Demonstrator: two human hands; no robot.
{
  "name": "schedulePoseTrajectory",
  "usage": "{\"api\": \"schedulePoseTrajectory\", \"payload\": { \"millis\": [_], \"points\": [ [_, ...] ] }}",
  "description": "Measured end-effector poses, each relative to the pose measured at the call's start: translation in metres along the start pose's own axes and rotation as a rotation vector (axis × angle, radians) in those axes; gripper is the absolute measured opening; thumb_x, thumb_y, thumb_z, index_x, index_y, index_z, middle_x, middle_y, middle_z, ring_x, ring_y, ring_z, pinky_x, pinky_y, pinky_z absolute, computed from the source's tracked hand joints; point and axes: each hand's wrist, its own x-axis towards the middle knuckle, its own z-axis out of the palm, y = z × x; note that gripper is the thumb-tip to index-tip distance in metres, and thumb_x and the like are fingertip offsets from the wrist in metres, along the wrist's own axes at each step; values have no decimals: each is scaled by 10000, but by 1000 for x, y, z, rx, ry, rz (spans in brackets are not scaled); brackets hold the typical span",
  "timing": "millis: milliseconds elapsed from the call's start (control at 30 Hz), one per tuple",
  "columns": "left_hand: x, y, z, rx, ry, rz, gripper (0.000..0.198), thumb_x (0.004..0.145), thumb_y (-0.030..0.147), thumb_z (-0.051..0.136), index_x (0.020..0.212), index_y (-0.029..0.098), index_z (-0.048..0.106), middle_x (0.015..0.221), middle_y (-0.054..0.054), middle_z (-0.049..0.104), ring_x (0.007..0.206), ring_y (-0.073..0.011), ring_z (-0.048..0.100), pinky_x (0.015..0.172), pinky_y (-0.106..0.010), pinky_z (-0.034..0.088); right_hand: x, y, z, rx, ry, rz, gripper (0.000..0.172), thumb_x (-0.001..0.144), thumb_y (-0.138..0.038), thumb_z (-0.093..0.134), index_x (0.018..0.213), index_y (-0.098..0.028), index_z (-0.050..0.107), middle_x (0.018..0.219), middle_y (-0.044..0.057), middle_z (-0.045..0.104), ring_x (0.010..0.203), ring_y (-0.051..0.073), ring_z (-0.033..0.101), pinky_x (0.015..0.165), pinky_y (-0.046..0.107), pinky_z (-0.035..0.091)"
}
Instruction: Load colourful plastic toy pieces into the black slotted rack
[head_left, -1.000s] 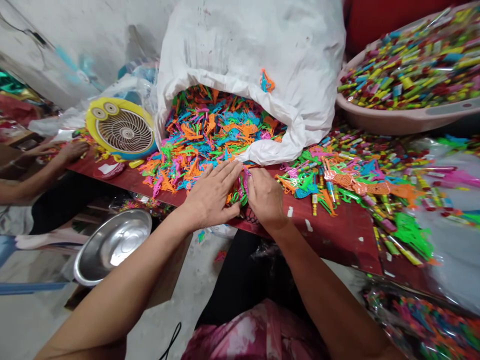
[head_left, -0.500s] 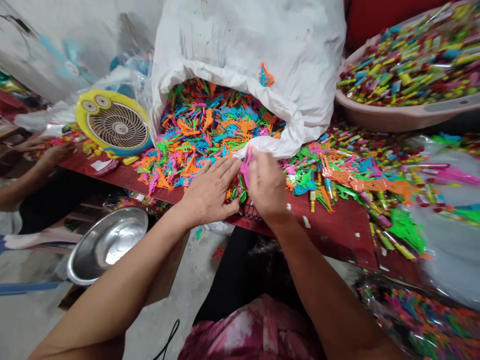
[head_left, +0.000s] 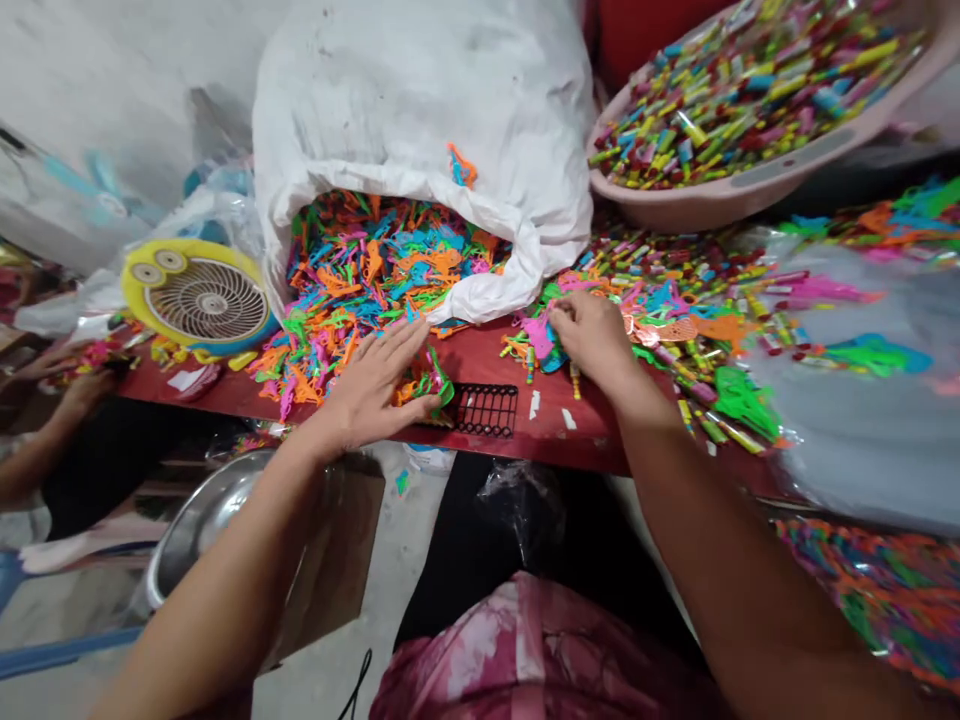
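My left hand (head_left: 379,385) lies palm down with its fingers stretched out, over several small coloured plastic toy pieces (head_left: 439,375) at the table's front. Just right of its thumb lies a black plastic grid (head_left: 487,408). Farther right, my right hand (head_left: 596,338) has its fingers curled, with a pink plastic piece (head_left: 537,334) at the fingertips. Blue and green pieces and short coloured tubes lie around those fingers. Behind both hands a white sack (head_left: 420,110) lies with its mouth open, spilling a heap of plastic pieces (head_left: 382,260) onto the red table (head_left: 480,350).
A pink basin (head_left: 697,200) full of coloured tubes stands at the back right. To the left are a yellow fan (head_left: 201,295) and another person's hand (head_left: 86,392). Clear plastic bags (head_left: 847,440) lie at the right. A steel bowl (head_left: 214,500) sits below the table's edge.
My right hand has moved right, away from my left hand, to the pile of pieces and tubes, baring the black grid. The view has shifted right; my left hand stays by its pieces.
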Motion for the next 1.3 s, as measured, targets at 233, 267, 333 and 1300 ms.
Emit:
{"api": "schedulePoseTrajectory", "payload": {
  "millis": [233, 267, 333, 1300],
  "points": [
    [-4, 1, -11, -91, -22, 36, 756, 907, 499, 476, 1566, 298, 164, 1624, -62, 254, 1497, -287, 229, 1216, -512, 204, -25, -3, -32, -28, 181, -14, 351, 888, -186, 519, 1230, -130, 578, 1106, 154, 616, 972, 275, 587, 789, 396, 457],
    [-5, 2, -13, -99, -31, 53, 744, 908, 497, 471, 1563, 299, 179, 1622, -61, 261, 1497, -288, 231, 1215, -514, 204, -34, -5, -35, -9, 179, -32, 354, 898, -183, 507, 1243, -143, 575, 1110, 146, 617, 978, 273, 586, 799, 395, 458],
    [-4, 3, -16, -105, -47, 86, 725, 907, 500, 461, 1556, 299, 207, 1617, -60, 274, 1495, -295, 233, 1212, -525, 201, -55, -12, -36, 28, 149, -73, 335, 925, -176, 474, 1241, -157, 583, 1074, 126, 630, 966, 261, 585, 810, 386, 455],
    [35, 18, -2, 193, 120, -413, 770, 924, 709, 230, 1445, 190, 458, 1151, -159, 688, 1166, -362, 567, 974, -523, 414, -95, -59, 49, 96, -212, -237, 155, 892, -292, 615, 996, -208, 695, 928, 55, 658, 931, 225, 559, 825, 357, 345]
  ]
}}
